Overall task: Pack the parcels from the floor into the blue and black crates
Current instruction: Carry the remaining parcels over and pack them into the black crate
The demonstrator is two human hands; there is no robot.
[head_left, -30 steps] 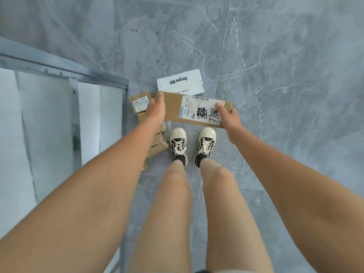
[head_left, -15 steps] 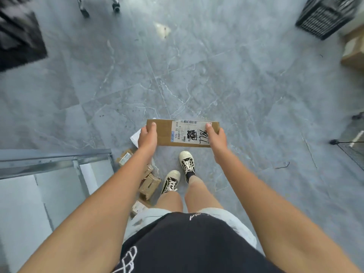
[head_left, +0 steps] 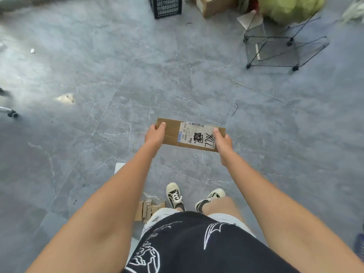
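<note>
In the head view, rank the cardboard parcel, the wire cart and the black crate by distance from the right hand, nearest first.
1. Cardboard parcel: held at its right end by the right hand, the left hand on the other end.
2. Wire cart: ahead, to the right.
3. Black crate: farthest, at the top edge, ahead and slightly left.

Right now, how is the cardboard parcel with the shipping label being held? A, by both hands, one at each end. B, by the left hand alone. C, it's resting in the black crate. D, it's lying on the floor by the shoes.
A: the left hand grips one end of the cardboard parcel and the right hand grips the other, holding it above the floor.
</note>
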